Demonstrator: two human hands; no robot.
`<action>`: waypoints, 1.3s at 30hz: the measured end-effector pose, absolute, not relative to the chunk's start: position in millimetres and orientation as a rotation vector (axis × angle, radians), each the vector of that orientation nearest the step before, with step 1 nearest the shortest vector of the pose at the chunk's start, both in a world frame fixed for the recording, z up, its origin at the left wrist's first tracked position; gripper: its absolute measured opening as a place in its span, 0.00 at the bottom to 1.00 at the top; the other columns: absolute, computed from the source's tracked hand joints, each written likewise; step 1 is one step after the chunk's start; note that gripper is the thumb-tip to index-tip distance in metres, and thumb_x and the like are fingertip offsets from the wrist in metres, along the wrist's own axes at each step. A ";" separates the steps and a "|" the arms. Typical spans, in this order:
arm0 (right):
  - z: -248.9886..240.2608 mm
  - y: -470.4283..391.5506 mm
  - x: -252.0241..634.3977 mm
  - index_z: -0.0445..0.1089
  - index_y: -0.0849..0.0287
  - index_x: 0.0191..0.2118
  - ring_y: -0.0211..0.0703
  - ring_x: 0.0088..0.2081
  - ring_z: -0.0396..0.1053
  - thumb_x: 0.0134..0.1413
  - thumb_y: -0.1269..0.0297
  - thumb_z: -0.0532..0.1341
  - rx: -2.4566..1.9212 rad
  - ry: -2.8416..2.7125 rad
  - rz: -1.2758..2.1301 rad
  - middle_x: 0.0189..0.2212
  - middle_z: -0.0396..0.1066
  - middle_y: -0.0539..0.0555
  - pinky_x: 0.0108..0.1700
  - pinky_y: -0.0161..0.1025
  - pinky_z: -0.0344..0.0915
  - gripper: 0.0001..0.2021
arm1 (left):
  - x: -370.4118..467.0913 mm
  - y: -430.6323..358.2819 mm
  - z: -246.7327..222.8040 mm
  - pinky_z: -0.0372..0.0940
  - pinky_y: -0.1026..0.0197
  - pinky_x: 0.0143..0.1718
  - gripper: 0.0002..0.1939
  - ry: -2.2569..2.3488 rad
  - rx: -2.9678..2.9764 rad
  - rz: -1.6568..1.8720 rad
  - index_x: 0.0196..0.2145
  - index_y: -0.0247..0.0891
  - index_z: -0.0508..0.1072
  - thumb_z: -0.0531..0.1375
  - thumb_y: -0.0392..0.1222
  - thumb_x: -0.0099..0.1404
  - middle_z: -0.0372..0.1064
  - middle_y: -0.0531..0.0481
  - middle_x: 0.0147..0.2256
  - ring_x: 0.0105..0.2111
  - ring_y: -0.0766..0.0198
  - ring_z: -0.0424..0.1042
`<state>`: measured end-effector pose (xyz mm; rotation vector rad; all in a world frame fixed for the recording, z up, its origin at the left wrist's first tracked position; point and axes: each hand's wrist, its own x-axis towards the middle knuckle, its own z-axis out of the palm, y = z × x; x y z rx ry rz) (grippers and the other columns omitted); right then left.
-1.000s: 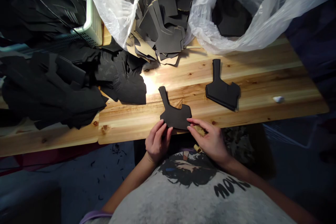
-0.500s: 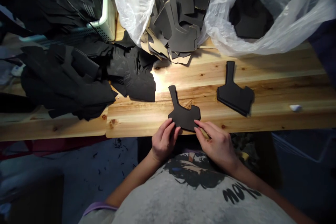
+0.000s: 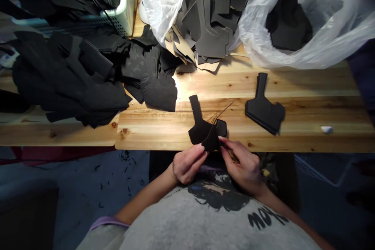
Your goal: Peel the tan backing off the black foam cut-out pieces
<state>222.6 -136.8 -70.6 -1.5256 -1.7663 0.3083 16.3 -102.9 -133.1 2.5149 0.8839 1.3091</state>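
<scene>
Black flat cut-out pieces (image 3: 199, 129) lie near the table's front edge, one with its lower right part bent upward. My left hand (image 3: 189, 163) pinches the lower edge of the lifted black piece. To its right, my right hand (image 3: 241, 161) is closed, thumb and finger pinching the same black piece at its right side; a thin brownish object, partly hidden, shows under those fingers. A stack of similar black pieces (image 3: 263, 111) rests on the table to the right of my hands.
Piles of black pieces (image 3: 73, 78) cover the left of the wooden table (image 3: 310, 101). Behind them stands a light green basket (image 3: 125, 15). Plastic bags (image 3: 254, 19) with more pieces are at the back. A small white lump (image 3: 326, 129) lies at right.
The top black piece, flat before, is now bent up at its lower right. My left hand has moved slightly right and down with its edge. The whole view has shifted a little.
</scene>
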 end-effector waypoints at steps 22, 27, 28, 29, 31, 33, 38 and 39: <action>-75.1 -147.9 228.5 0.73 0.54 0.56 0.42 0.38 0.79 0.60 0.79 0.63 -1.491 -1.776 0.253 0.41 0.79 0.55 0.43 0.36 0.76 0.21 | 34.1 -97.0 -117.6 0.78 0.57 0.50 0.21 1.205 2.386 1.393 0.55 0.34 0.73 0.68 0.35 0.65 0.77 0.41 0.45 0.44 0.56 0.80; -73.2 -146.8 227.6 0.72 0.54 0.56 0.41 0.40 0.78 0.59 0.80 0.64 -1.500 -1.769 0.289 0.41 0.78 0.54 0.43 0.36 0.74 0.22 | 31.0 -97.3 -115.6 0.77 0.57 0.51 0.20 1.182 2.395 1.337 0.53 0.30 0.73 0.67 0.33 0.65 0.77 0.37 0.45 0.45 0.55 0.79; -73.9 -146.5 227.4 0.72 0.54 0.56 0.41 0.39 0.78 0.59 0.80 0.64 -1.507 -1.767 0.291 0.41 0.78 0.54 0.43 0.36 0.74 0.22 | 30.9 -97.1 -115.4 0.77 0.57 0.51 0.20 1.181 2.394 1.325 0.53 0.29 0.73 0.67 0.33 0.65 0.77 0.37 0.46 0.46 0.55 0.79; -74.7 -146.3 227.4 0.72 0.54 0.56 0.42 0.39 0.78 0.59 0.80 0.63 -1.511 -1.769 0.292 0.41 0.78 0.54 0.43 0.36 0.74 0.21 | 31.0 -96.8 -115.3 0.77 0.57 0.50 0.19 1.185 2.393 1.315 0.53 0.29 0.73 0.67 0.33 0.65 0.77 0.37 0.46 0.46 0.54 0.79; -76.3 -145.7 227.6 0.72 0.54 0.56 0.42 0.39 0.77 0.60 0.79 0.63 -1.510 -1.773 0.301 0.41 0.78 0.54 0.43 0.37 0.74 0.21 | 31.1 -96.4 -115.2 0.77 0.57 0.50 0.19 1.197 2.390 1.307 0.54 0.31 0.72 0.66 0.34 0.66 0.77 0.37 0.46 0.46 0.55 0.79; -77.5 -145.3 228.1 0.72 0.54 0.56 0.42 0.39 0.77 0.60 0.79 0.63 -1.507 -1.773 0.308 0.41 0.78 0.55 0.43 0.38 0.74 0.21 | 31.1 -96.0 -115.0 0.77 0.58 0.50 0.19 1.205 2.391 1.304 0.55 0.31 0.72 0.66 0.35 0.67 0.77 0.38 0.46 0.46 0.55 0.79; -78.7 -144.8 229.0 0.72 0.54 0.56 0.42 0.39 0.77 0.60 0.79 0.63 -1.508 -1.768 0.340 0.41 0.78 0.54 0.43 0.38 0.73 0.21 | 30.6 -95.1 -112.8 0.77 0.58 0.49 0.19 1.199 2.394 1.277 0.55 0.31 0.72 0.65 0.35 0.67 0.77 0.37 0.46 0.46 0.55 0.79; -78.9 -144.7 229.1 0.72 0.54 0.56 0.42 0.39 0.77 0.60 0.80 0.63 -1.505 -1.767 0.348 0.41 0.78 0.54 0.43 0.38 0.73 0.21 | 30.5 -95.0 -112.4 0.77 0.58 0.49 0.19 1.198 2.392 1.272 0.55 0.31 0.72 0.65 0.34 0.67 0.76 0.37 0.46 0.46 0.55 0.79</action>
